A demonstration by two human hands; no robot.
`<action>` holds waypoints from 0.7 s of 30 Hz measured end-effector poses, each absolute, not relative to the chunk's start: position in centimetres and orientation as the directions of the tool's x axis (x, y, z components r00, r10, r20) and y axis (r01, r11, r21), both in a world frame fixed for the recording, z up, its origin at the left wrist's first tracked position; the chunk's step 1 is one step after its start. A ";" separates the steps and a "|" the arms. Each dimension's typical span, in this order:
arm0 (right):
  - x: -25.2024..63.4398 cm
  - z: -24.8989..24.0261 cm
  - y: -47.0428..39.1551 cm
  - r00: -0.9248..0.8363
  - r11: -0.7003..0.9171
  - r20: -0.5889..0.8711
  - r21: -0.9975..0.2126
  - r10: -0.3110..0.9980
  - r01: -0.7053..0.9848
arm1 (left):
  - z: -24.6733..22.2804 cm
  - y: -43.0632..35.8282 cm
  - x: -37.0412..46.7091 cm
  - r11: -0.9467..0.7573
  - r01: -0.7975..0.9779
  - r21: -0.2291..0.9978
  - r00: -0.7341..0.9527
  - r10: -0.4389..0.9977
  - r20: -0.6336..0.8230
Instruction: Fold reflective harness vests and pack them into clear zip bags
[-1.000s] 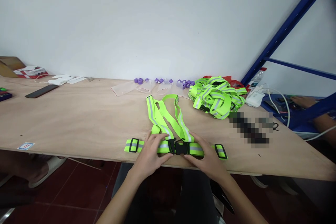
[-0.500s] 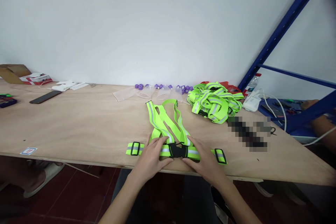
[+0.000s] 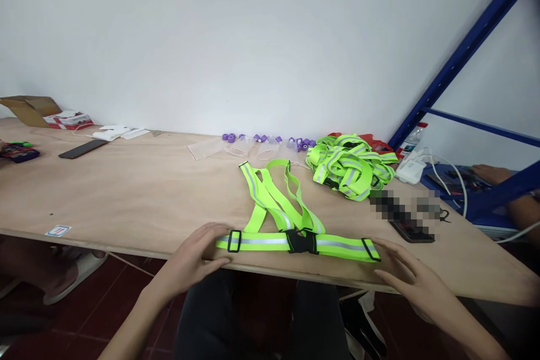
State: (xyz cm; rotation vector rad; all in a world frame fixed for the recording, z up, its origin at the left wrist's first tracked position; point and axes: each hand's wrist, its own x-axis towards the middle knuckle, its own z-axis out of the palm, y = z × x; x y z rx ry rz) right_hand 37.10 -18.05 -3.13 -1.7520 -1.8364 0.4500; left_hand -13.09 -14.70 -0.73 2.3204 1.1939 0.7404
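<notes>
A neon-green reflective vest made of straps lies on the wooden table near its front edge. Its waist belt runs left to right, fastened by a black buckle in the middle, and the shoulder straps stretch away from me. My left hand is at the belt's left end, thumb and fingers apart around the tip, beside a black slider. At the opposite end, my right hand has its fingers spread next to another slider. Whether the fingertips touch the strap is hard to tell.
A heap of similar green straps lies at the back right. Purple rolls and clear bags line the wall. A dark phone lies left, a blurred dark object right. A blue metal frame rises at right, near another person's arm.
Both my hands have moved outward from beside the buckle to the two ends of the belt. The belt now lies straighter and uncovered. The view has shifted slightly.
</notes>
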 end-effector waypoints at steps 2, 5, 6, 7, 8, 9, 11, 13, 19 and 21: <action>36.9 -3.1 -17.7 0.003 0.084 0.135 -0.638 0.991 0.765 | -1.0 -14.5 -12.5 -0.539 0.580 0.611 0.495 0.829 0.261; 36.2 -2.5 -17.1 -0.011 0.080 0.106 -0.680 0.994 0.729 | -1.0 -13.9 -11.8 -0.555 0.556 0.619 0.515 0.815 0.267; 36.0 -2.2 -16.8 -0.016 0.078 0.095 -0.691 0.995 0.718 | -0.9 -13.7 -11.7 -0.563 0.551 0.616 0.521 0.809 0.273; 35.9 -2.0 -16.6 -0.025 0.075 0.081 -0.702 0.996 0.708 | -0.8 -13.6 -11.5 -0.571 0.548 0.612 0.526 0.804 0.278; 35.8 -1.8 -16.4 -0.033 0.071 0.067 -0.712 0.997 0.699 | -0.7 -13.4 -11.4 -0.577 0.547 0.606 0.530 0.800 0.283; 35.7 -1.7 -16.2 -0.041 0.067 0.054 -0.717 0.998 0.693 | -0.6 -13.3 -11.4 -0.582 0.550 0.599 0.534 0.796 0.284; 35.8 -1.8 -15.9 -0.042 0.060 0.043 -0.719 0.998 0.693 | -0.5 -13.1 -11.4 -0.591 0.563 0.578 0.538 0.793 0.286; 36.1 -2.1 -15.7 -0.029 0.054 0.047 -0.703 0.998 0.709 | -0.5 -12.9 -11.5 -0.601 0.582 0.548 0.545 0.789 0.286; 36.5 -2.4 -15.3 -0.053 0.092 0.080 -0.620 0.995 0.779 | -0.2 -12.6 -11.8 -0.608 0.621 0.494 0.583 0.780 0.227; 36.4 -2.1 -15.3 -0.069 0.113 0.096 -0.609 0.993 0.785 | 0.2 -12.5 -11.9 -0.605 0.632 0.485 0.583 0.783 0.217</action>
